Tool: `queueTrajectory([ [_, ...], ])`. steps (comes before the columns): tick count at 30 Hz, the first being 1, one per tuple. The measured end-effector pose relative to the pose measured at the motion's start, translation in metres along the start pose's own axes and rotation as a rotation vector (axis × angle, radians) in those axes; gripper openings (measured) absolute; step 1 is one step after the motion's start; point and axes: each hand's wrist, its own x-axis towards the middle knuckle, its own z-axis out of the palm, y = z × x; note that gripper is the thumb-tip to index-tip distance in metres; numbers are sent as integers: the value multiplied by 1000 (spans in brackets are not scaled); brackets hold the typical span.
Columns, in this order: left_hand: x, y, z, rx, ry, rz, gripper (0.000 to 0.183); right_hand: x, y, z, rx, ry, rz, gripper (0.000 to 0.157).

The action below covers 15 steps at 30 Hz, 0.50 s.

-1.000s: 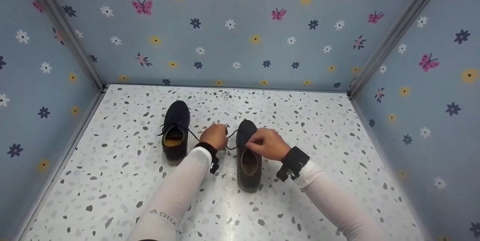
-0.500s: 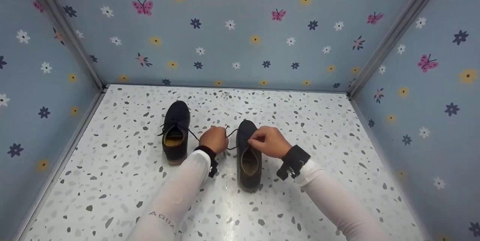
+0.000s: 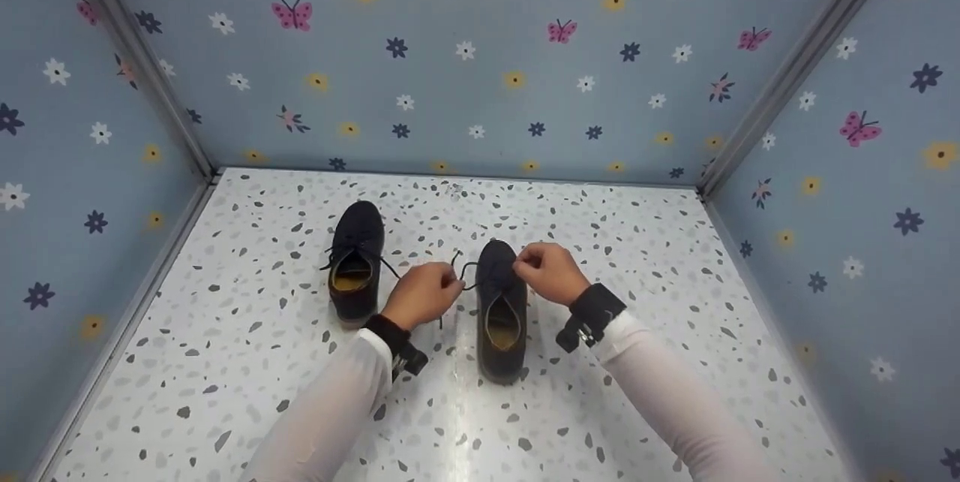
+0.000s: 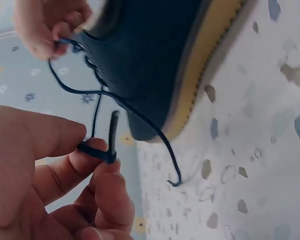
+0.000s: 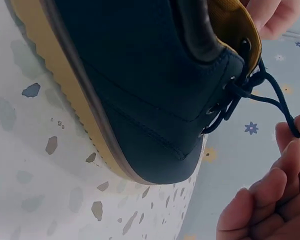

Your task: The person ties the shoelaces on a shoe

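Note:
A dark blue lace-up shoe [image 3: 501, 332] with a pale ridged sole stands upright on the floor between my hands, toe pointing away. On its left side my left hand [image 3: 424, 290] pinches a dark shoelace [image 4: 97, 151] between thumb and forefinger, the lace's tip sticking up past the fingers. My right hand [image 3: 551, 272], at the shoe's right side, pinches a loop of lace [image 5: 277, 102] drawn out from the knot over the eyelets. Another length of lace [image 4: 145, 120] hangs loose with its end free.
A matching shoe [image 3: 358, 230] with laces stands to the left, close to my left hand. The speckled white floor [image 3: 622, 407] is bounded by blue flowered panels [image 3: 480, 54] at the back and both sides.
My left hand has drawn back toward me and turned, its fingertips now facing the shoe. My right hand has shifted outward to the right, off the shoe's middle.

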Motion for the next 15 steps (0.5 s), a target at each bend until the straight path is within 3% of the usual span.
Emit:
queueTrajectory([
  [8, -21, 18, -8, -115, -128, 161, 24, 4, 3, -7, 72, -67, 100, 13],
  [15, -29, 38, 3, -162, -284, 306, 16, 7, 0, -8, 103, -68, 106, 13],
])
